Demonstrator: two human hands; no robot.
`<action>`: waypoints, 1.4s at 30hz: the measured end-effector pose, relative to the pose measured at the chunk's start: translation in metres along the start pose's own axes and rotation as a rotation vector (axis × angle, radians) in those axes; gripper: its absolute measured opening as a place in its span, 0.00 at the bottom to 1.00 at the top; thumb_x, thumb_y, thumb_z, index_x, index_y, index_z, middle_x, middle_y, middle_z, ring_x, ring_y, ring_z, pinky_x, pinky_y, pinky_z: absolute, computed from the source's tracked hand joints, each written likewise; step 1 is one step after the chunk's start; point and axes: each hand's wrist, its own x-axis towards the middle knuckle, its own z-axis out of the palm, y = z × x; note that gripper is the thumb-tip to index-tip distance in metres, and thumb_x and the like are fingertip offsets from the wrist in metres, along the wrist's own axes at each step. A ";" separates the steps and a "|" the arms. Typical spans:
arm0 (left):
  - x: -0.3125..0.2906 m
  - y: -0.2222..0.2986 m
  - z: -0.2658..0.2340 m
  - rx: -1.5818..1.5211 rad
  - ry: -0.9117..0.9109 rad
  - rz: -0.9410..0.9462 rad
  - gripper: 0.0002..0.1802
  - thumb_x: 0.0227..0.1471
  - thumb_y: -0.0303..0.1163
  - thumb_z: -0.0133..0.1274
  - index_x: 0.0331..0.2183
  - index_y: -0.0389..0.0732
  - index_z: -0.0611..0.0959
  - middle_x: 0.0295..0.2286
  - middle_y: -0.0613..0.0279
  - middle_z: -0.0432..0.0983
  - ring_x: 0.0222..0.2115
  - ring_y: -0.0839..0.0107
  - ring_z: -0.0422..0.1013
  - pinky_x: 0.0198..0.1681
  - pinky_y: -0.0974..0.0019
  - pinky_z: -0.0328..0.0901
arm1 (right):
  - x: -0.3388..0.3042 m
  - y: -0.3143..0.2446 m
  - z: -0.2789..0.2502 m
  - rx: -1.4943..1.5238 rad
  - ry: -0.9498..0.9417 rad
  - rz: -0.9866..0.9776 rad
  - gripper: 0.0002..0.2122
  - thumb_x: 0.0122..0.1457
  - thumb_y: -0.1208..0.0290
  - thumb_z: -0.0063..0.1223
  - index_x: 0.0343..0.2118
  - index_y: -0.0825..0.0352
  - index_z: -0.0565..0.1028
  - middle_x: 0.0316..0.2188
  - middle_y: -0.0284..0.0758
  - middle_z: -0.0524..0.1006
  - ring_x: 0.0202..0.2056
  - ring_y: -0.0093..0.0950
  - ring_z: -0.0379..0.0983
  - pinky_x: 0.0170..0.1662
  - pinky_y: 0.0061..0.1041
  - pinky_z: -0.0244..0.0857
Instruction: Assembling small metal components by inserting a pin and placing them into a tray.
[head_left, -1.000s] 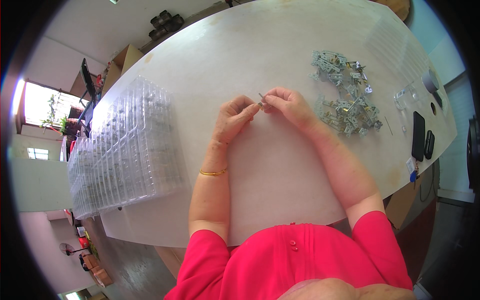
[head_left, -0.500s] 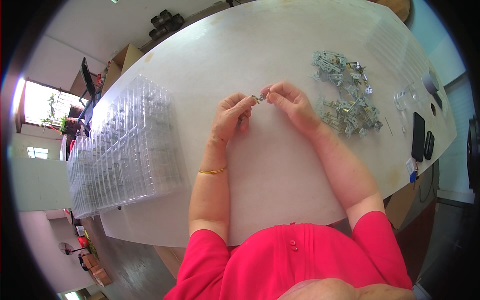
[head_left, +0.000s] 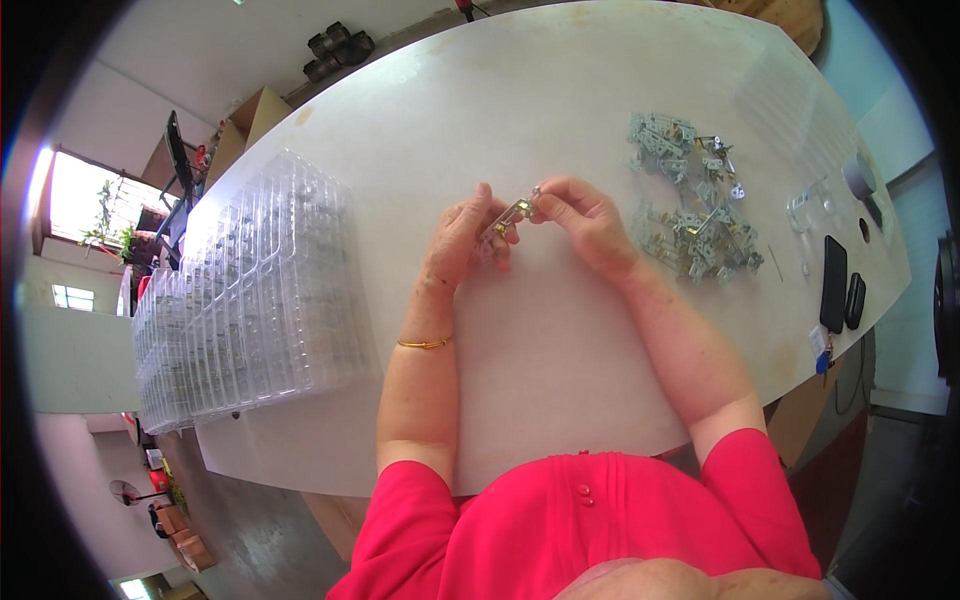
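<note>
Both my hands are raised over the middle of the white table, with a small metal part (head_left: 516,212) of silver and brass colour between them. It slants up to the right and looks like a narrow bracket with brass pieces on it. My left hand (head_left: 466,235) has its fingers curled round the lower end, thumb pointing up. At the upper end, my right hand (head_left: 583,218) pinches the tip between thumb and forefinger. To the right of that hand lies a loose pile of similar metal parts (head_left: 700,232), grey with some brass pieces.
Stacked clear plastic trays (head_left: 270,290) with parts inside stand on the table's left. On the right are a clear jar (head_left: 812,207), a black phone (head_left: 834,285), a small black case (head_left: 855,301), a thin metal pin (head_left: 776,263) and keys with a blue tag (head_left: 822,358).
The metal part has come into fuller view as my left hand's grip opened out and its thumb lifted. My right hand has shifted slightly down, still pinching the part's end.
</note>
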 end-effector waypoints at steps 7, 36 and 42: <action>0.000 -0.008 0.015 -0.125 -0.047 0.219 0.23 0.65 0.36 0.47 0.55 0.32 0.71 0.48 0.51 0.74 0.46 0.61 0.75 0.42 0.61 0.74 | 0.003 0.003 -0.004 0.426 0.182 0.086 0.05 0.65 0.72 0.53 0.39 0.67 0.75 0.36 0.31 0.77 0.40 0.22 0.74 0.48 0.25 0.72; 0.001 -0.011 0.017 0.112 0.109 0.204 0.19 0.67 0.41 0.41 0.39 0.36 0.80 0.18 0.72 0.60 0.20 0.79 0.57 0.28 0.71 0.60 | -0.009 0.002 0.018 -0.251 0.148 -0.035 0.07 0.64 0.65 0.55 0.36 0.63 0.77 0.20 0.22 0.70 0.23 0.12 0.62 0.27 0.16 0.58; 0.001 -0.013 0.016 0.157 0.147 0.236 0.19 0.66 0.41 0.43 0.37 0.35 0.80 0.17 0.73 0.60 0.19 0.80 0.57 0.25 0.73 0.58 | -0.009 -0.003 0.022 -0.285 0.171 -0.024 0.07 0.64 0.66 0.55 0.35 0.63 0.78 0.20 0.22 0.69 0.23 0.12 0.62 0.27 0.16 0.58</action>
